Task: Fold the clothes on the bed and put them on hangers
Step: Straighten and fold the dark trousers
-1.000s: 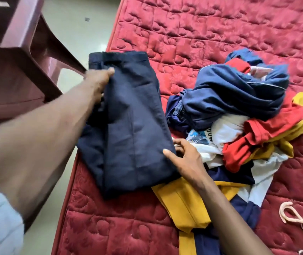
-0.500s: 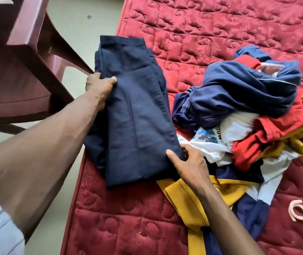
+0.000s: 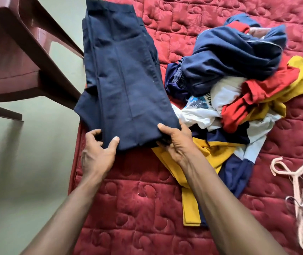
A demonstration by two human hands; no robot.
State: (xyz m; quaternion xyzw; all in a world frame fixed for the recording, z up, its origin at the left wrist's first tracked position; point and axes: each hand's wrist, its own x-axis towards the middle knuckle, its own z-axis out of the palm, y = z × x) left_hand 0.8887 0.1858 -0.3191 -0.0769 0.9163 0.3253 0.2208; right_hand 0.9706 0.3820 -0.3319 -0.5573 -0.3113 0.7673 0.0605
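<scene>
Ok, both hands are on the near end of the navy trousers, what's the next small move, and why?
Probably lift that near end and fold it away towards the far end. The long navy blue trousers lie flat and lengthwise on the red quilted bed, and the left hand and right hand each pinch a near corner.

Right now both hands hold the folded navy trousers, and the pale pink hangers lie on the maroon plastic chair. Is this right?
No: the head view shows the pale pink hangers on the red quilted bed, not the maroon plastic chair. The rest holds.
</scene>
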